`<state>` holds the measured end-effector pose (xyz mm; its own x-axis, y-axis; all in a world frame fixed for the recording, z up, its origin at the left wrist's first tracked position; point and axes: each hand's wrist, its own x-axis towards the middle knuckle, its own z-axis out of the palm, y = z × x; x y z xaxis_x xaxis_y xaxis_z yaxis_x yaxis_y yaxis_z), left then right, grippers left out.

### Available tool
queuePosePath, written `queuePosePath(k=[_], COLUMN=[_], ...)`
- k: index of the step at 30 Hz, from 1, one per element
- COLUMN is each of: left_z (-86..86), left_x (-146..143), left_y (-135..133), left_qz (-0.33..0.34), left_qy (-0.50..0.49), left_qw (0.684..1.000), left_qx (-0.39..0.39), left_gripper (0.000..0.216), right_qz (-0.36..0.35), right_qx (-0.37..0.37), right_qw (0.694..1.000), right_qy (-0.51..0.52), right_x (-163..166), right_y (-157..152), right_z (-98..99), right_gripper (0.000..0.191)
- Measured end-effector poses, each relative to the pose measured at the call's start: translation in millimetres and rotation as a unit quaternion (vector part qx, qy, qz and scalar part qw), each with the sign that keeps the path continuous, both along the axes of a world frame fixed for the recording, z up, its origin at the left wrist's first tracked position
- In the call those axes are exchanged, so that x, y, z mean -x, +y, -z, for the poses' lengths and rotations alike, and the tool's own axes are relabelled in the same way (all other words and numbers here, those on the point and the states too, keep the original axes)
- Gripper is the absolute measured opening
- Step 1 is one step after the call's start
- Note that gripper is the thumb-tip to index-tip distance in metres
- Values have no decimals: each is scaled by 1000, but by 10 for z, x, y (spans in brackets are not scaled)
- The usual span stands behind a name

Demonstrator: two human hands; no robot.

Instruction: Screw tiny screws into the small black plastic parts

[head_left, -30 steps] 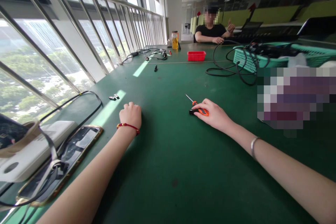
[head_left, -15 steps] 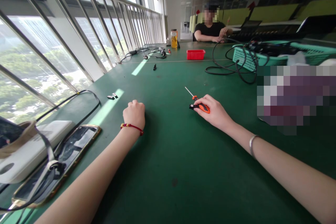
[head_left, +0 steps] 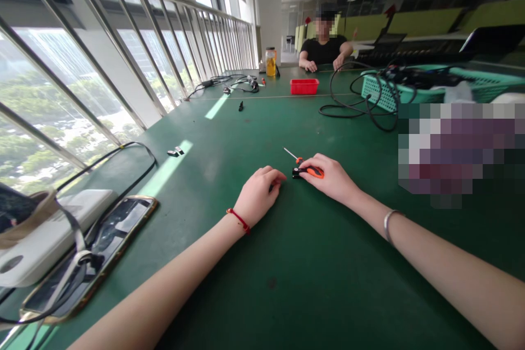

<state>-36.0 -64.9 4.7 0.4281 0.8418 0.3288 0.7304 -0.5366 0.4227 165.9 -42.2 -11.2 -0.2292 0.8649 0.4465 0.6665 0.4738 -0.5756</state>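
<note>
My right hand (head_left: 331, 178) is closed around a screwdriver (head_left: 315, 172) with an orange and black handle, its thin metal shaft pointing away to the upper left. At the same fingertips sits a small black piece (head_left: 296, 173) with a pale dot on its end. My left hand (head_left: 259, 191) is just to the left, with its fingers curled and pinched together. A dark bit shows between those fingers, too small to name. The two hands are apart, low over the green table (head_left: 229, 279).
On the left lie a phone (head_left: 135, 213), a white box-like device (head_left: 82, 213) and small black pieces (head_left: 175, 151). Farther off are a red tray (head_left: 304, 86), a jar (head_left: 270, 62), loose cables (head_left: 344, 112) and a green basket (head_left: 379, 93). A person (head_left: 324, 49) sits at the far end.
My left hand has moved right, close to my right hand, and turned so its fingers show. My right hand with the screwdriver has shifted slightly left and down. The person opposite has parted their hands.
</note>
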Motion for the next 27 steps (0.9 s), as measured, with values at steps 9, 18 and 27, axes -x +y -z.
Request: queuePosePath(k=[9, 18, 27], left_z=[-22, 35, 57], left_x=[-103, -184, -168], left_y=[203, 361, 349], left_qz=[13, 84, 48], left_qy=[-76, -27, -74], left_qw=[997, 987, 988], left_qx=[-18, -135, -127], left_gripper=[31, 25, 15], right_qz=[-17, -58, -16], right_qx=[46, 78, 38], right_qw=[994, 989, 993], right_qy=[102, 114, 114], right_x=[-12, -37, -39], right_y=[53, 91, 56], right_z=[21, 21, -17], right_gripper=[18, 24, 23])
